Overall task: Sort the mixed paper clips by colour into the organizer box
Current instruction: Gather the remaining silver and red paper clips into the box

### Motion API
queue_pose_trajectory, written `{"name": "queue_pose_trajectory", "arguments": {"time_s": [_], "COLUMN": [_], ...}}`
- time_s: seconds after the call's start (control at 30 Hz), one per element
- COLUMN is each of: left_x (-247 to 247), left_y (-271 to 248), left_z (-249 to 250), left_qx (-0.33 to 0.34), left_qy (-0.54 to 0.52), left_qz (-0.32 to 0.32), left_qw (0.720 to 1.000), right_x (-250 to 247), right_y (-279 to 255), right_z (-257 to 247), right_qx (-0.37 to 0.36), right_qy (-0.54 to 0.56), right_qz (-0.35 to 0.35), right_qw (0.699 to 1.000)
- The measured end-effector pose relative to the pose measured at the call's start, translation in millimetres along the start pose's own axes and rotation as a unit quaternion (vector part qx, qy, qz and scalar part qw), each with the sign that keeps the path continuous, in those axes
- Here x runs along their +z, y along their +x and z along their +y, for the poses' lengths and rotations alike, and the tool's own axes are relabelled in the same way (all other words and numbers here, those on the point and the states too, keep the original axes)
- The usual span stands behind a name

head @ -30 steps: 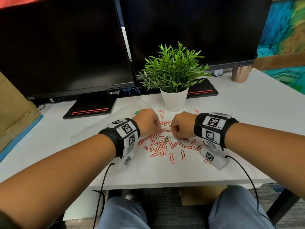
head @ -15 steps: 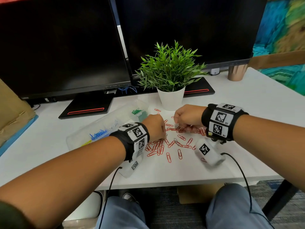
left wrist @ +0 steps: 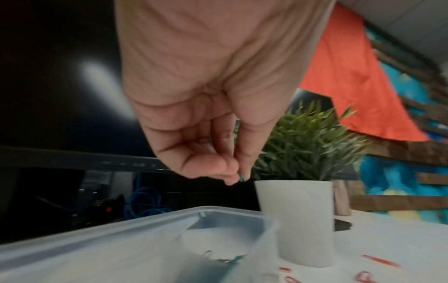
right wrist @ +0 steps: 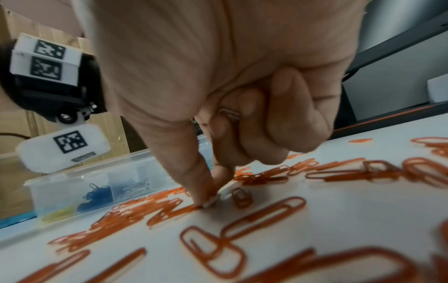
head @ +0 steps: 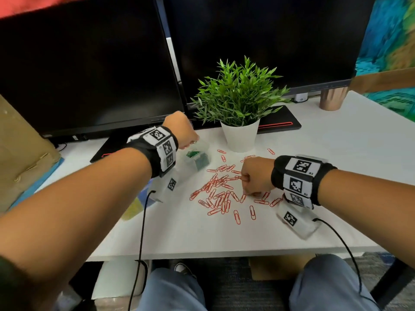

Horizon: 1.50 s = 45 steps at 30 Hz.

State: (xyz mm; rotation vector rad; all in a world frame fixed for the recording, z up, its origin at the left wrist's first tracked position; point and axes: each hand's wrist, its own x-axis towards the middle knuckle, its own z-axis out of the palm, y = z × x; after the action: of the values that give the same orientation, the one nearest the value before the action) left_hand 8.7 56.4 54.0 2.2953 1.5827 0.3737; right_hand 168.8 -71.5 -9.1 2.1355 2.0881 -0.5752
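Several red paper clips (head: 220, 191) lie scattered on the white desk. The clear organizer box (head: 203, 151) stands left of them, largely hidden under my left arm; green clips (head: 192, 154) fill its far compartment. My left hand (head: 193, 141) hovers above that end of the organizer box (left wrist: 145, 226), its thumb and forefinger pinching a green clip (left wrist: 241, 177). My right hand (head: 244, 193) is down on the pile, its other fingers curled. In the right wrist view its thumb and forefinger (right wrist: 206, 203) pinch a pale clip (right wrist: 227, 188) on the desk, and another silvery clip (right wrist: 229, 114) sits inside the curled fingers.
A potted plant (head: 239, 135) in a white pot stands just behind the pile, with two dark monitors (head: 89, 63) behind it. The box (right wrist: 72, 178) also holds blue and yellow clips. A copper cup (head: 332, 98) is far right, cardboard (head: 20, 149) at the left edge.
My left hand has risen from the pile and moved back and left, to above the box's green compartment. My right hand has stayed on the pile, shifting slightly.
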Motion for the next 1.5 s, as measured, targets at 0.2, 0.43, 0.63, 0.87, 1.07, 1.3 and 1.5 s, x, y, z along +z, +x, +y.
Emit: {"name": "queue_pose_trajectory", "arguments": {"time_s": [0.2,0.43,0.63,0.87,1.07,1.3,1.5], "left_x": [0,-1,1,29,20,1,8], "left_y": [19,22,-17,-82,-110,-145,-163], "left_z": [-18,-19,9,28,-3,-72,-124], "left_qx": [-0.069,-0.076,0.066,0.151,0.047,-0.04,-0.055], "left_qy": [-0.007,-0.04,0.017,0.054,-0.158,-0.344,-0.306], "left_qz": [-0.042,-0.002,0.009,-0.097,-0.115,0.137,0.213], "left_qw": [0.997,0.996,0.998,0.982,0.98,0.928,0.926], "right_x": [-1,-11,-13,-3,-5,-48,-71], "right_y": [-1,-6,-11,-8,-5,16,62], "right_z": [-1,5,9,-2,-11,-68,-137], "right_qx": [0.021,0.019,0.01,0.019,0.008,-0.054,-0.097], "right_qy": [-0.007,0.018,0.068,-0.032,-0.048,0.024,-0.044], "right_qz": [-0.007,0.02,0.005,0.013,0.0,0.04,0.047], "right_qw": [1.0,0.999,0.998,0.999,0.999,0.997,0.993]}}
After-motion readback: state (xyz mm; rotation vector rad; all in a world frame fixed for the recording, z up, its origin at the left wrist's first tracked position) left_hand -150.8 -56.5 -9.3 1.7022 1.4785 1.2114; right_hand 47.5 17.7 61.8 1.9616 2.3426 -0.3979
